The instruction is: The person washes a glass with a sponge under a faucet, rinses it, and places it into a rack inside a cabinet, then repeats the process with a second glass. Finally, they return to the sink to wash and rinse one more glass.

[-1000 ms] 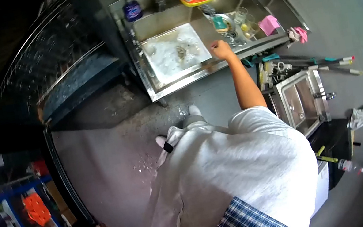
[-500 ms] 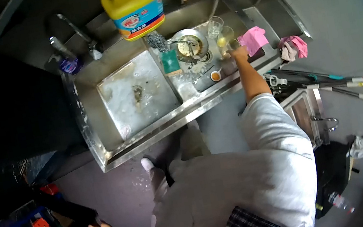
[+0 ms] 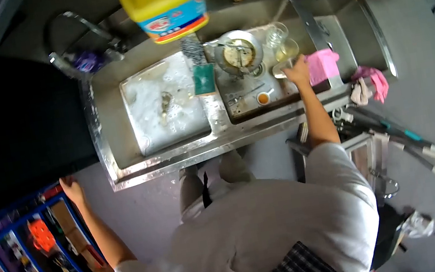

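My right hand (image 3: 297, 72) grips a clear glass (image 3: 280, 69) over the right part of the steel sink (image 3: 236, 111). Beside it, two more glasses (image 3: 276, 34) stand near a metal bowl (image 3: 238, 53) with murky liquid and utensils. A small cup (image 3: 263, 98) with orange-brown contents sits below the bowl. A green sponge (image 3: 204, 79) and a grey scrubber (image 3: 192, 50) lie on the divider. My left hand (image 3: 71, 190) is away from the sink, by the upper edge of a blue-edged rack; its fingers are too dark and blurred to read.
Soapy water (image 3: 159, 108) covers the left basin. A yellow jug (image 3: 166, 7) stands behind the divider. To the right are a pink container (image 3: 323, 65), pink gloves (image 3: 373, 83) and long poles (image 3: 399, 133). The blue-edged rack (image 3: 49, 259) is at lower left.
The view has shifted and turned. My left hand has risen from the lower left toward the rack's upper edge. My right hand remains by the glasses, with a glass now clearly visible in it.
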The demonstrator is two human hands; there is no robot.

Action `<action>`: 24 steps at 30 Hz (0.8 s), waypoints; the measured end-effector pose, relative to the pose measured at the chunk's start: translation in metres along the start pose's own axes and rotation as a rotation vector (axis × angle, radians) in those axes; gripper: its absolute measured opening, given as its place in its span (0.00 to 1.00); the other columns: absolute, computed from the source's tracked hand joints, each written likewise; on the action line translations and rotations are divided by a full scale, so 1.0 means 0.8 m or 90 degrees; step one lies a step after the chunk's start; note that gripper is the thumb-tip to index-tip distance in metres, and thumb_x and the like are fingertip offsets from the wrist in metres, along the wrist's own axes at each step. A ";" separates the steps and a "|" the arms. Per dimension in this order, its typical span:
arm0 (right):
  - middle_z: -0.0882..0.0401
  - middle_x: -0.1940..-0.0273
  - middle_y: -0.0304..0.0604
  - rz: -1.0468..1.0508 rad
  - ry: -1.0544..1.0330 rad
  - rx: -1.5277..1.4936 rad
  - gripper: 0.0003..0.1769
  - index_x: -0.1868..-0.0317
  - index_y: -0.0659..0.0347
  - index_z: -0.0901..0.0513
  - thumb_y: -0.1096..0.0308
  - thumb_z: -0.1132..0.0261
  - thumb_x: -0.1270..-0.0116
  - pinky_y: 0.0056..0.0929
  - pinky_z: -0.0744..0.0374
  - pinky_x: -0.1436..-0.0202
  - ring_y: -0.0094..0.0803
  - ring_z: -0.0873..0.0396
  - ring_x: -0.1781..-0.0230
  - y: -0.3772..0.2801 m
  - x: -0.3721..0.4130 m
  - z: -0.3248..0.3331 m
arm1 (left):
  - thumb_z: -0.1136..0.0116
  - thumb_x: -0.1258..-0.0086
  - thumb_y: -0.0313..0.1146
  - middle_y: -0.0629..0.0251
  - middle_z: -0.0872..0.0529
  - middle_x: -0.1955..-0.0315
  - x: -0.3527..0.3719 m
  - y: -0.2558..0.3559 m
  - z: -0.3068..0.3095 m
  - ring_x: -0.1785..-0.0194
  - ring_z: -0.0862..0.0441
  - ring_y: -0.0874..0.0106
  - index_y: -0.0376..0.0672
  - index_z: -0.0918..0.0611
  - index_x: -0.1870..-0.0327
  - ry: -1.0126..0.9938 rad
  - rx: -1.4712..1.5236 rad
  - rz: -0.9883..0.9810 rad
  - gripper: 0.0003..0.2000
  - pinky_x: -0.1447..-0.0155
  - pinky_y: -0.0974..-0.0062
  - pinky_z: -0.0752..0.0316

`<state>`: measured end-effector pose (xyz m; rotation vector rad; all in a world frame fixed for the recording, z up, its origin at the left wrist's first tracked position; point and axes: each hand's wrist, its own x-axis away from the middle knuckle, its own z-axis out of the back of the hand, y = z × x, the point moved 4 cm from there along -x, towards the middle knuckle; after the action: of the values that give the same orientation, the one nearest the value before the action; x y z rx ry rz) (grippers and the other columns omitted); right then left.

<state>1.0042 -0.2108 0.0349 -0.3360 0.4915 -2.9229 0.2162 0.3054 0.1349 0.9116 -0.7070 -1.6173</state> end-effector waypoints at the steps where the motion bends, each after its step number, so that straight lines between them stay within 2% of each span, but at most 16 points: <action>1: 0.24 0.51 0.59 0.144 0.082 -0.095 0.44 0.42 0.61 0.37 0.56 0.24 0.56 0.39 0.23 0.48 0.53 0.23 0.50 0.027 -0.026 -0.026 | 0.51 0.36 0.18 0.63 0.20 0.52 -0.017 -0.035 0.011 0.53 0.23 0.72 0.33 0.31 0.39 -0.033 -0.016 0.013 0.22 0.44 0.77 0.30; 2: 0.26 0.48 0.55 0.199 0.018 -0.283 0.48 0.41 0.62 0.36 0.52 0.22 0.58 0.40 0.21 0.56 0.49 0.20 0.56 0.040 -0.043 -0.037 | 0.48 0.39 0.18 0.61 0.19 0.52 -0.004 -0.004 0.011 0.53 0.22 0.70 0.34 0.30 0.39 -0.014 -0.143 -0.010 0.24 0.45 0.75 0.28; 4: 0.24 0.50 0.49 0.009 -0.183 -0.465 0.41 0.42 0.59 0.33 0.53 0.24 0.53 0.31 0.21 0.67 0.39 0.20 0.56 -0.060 0.061 0.078 | 0.44 0.44 0.19 0.54 0.20 0.50 0.042 0.121 -0.004 0.47 0.22 0.64 0.36 0.29 0.40 0.068 -0.498 -0.189 0.26 0.44 0.69 0.27; 6: 0.24 0.51 0.43 0.020 -0.367 -0.673 0.33 0.43 0.55 0.31 0.55 0.27 0.46 0.23 0.24 0.74 0.33 0.19 0.55 -0.124 0.107 0.099 | 0.43 0.47 0.19 0.55 0.20 0.54 0.097 0.247 -0.049 0.48 0.22 0.64 0.37 0.25 0.44 0.067 -0.402 -0.118 0.25 0.43 0.68 0.27; 9: 0.20 0.48 0.47 0.071 -0.736 -0.828 0.23 0.43 0.53 0.28 0.59 0.35 0.37 0.30 0.22 0.67 0.38 0.18 0.55 -0.233 0.156 0.040 | 0.40 0.45 0.23 0.61 0.19 0.52 0.127 0.311 -0.150 0.46 0.22 0.69 0.41 0.25 0.43 -0.249 0.001 -0.069 0.24 0.41 0.71 0.28; 10: 0.20 0.48 0.49 0.023 -0.846 -0.847 0.23 0.42 0.51 0.28 0.57 0.36 0.36 0.34 0.22 0.64 0.41 0.19 0.55 -0.276 0.181 0.009 | 0.35 0.44 0.30 0.60 0.20 0.50 0.125 0.330 -0.180 0.45 0.22 0.68 0.39 0.25 0.43 -0.303 -0.021 -0.085 0.25 0.42 0.70 0.27; 12: 0.19 0.50 0.50 0.028 -1.101 -0.866 0.22 0.43 0.49 0.25 0.51 0.41 0.34 0.34 0.23 0.64 0.45 0.19 0.57 -0.343 0.218 -0.082 | 0.34 0.41 0.36 0.57 0.21 0.48 0.106 0.362 -0.213 0.47 0.23 0.67 0.40 0.29 0.37 -0.339 -0.143 -0.291 0.29 0.43 0.68 0.27; 14: 0.18 0.51 0.49 0.035 -1.081 -0.803 0.24 0.43 0.49 0.25 0.46 0.43 0.33 0.31 0.25 0.68 0.42 0.19 0.59 -0.406 0.272 -0.138 | 0.38 0.37 0.52 0.53 0.22 0.47 0.066 0.345 -0.245 0.44 0.24 0.64 0.41 0.32 0.34 -0.478 -0.179 -0.245 0.34 0.49 0.66 0.23; 16: 0.18 0.53 0.46 0.047 -1.141 -0.730 0.26 0.45 0.48 0.24 0.41 0.45 0.34 0.31 0.25 0.68 0.39 0.19 0.61 -0.442 0.288 -0.200 | 0.48 0.35 0.63 0.50 0.21 0.48 0.030 0.337 -0.278 0.49 0.20 0.61 0.40 0.31 0.34 -0.794 -0.247 0.139 0.38 0.59 0.65 0.19; 17: 0.18 0.55 0.44 0.032 -1.158 -0.692 0.28 0.46 0.48 0.23 0.38 0.47 0.35 0.31 0.25 0.67 0.38 0.19 0.62 -0.458 0.299 -0.221 | 0.53 0.37 0.69 0.50 0.19 0.51 0.027 0.291 -0.302 0.58 0.16 0.63 0.40 0.28 0.37 -0.840 -0.145 0.242 0.40 0.65 0.63 0.18; 19: 0.17 0.59 0.40 0.006 -1.189 -0.619 0.31 0.48 0.48 0.22 0.33 0.49 0.36 0.32 0.24 0.65 0.36 0.20 0.64 -0.492 0.318 -0.253 | 0.52 0.35 0.66 0.58 0.16 0.53 0.026 0.233 -0.328 0.65 0.15 0.64 0.44 0.22 0.45 -1.039 -0.046 0.529 0.33 0.61 0.67 0.18; 20: 0.18 0.61 0.39 0.017 -1.184 -0.551 0.32 0.49 0.48 0.21 0.31 0.50 0.36 0.32 0.24 0.66 0.35 0.21 0.65 -0.508 0.320 -0.262 | 0.49 0.33 0.61 0.61 0.16 0.54 0.022 0.153 -0.369 0.66 0.16 0.67 0.48 0.22 0.44 -1.065 0.073 0.561 0.28 0.62 0.70 0.19; 21: 0.18 0.62 0.38 0.031 -1.173 -0.487 0.34 0.49 0.49 0.21 0.30 0.50 0.37 0.32 0.24 0.66 0.34 0.21 0.66 -0.523 0.312 -0.269 | 0.46 0.32 0.56 0.63 0.16 0.56 0.020 0.165 -0.359 0.65 0.17 0.69 0.47 0.21 0.45 -0.938 0.194 0.594 0.24 0.60 0.71 0.20; 22: 0.18 0.64 0.38 0.042 -1.160 -0.430 0.35 0.50 0.49 0.20 0.28 0.51 0.38 0.32 0.24 0.66 0.33 0.21 0.67 -0.536 0.305 -0.276 | 0.44 0.32 0.53 0.62 0.16 0.58 0.023 0.127 -0.377 0.60 0.18 0.67 0.45 0.22 0.46 -1.001 0.374 0.638 0.23 0.58 0.69 0.22; 23: 0.17 0.66 0.37 0.073 -1.050 -0.334 0.39 0.50 0.53 0.20 0.26 0.51 0.39 0.35 0.23 0.67 0.30 0.21 0.68 -0.553 0.299 -0.249 | 0.43 0.33 0.52 0.60 0.17 0.58 0.025 0.123 -0.377 0.58 0.18 0.65 0.44 0.23 0.45 -0.907 0.455 0.634 0.23 0.56 0.67 0.22; 24: 0.16 0.65 0.39 0.185 -0.808 -0.297 0.40 0.53 0.57 0.19 0.27 0.50 0.38 0.38 0.21 0.68 0.30 0.20 0.70 -0.569 0.264 -0.257 | 0.43 0.33 0.52 0.58 0.17 0.58 0.032 0.120 -0.375 0.56 0.19 0.62 0.44 0.25 0.44 -0.813 0.528 0.633 0.24 0.55 0.66 0.23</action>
<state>0.6966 0.2363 0.0407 -1.7663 0.8248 -1.7321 0.5178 0.2625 0.0510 -0.1943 -2.3507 -0.7573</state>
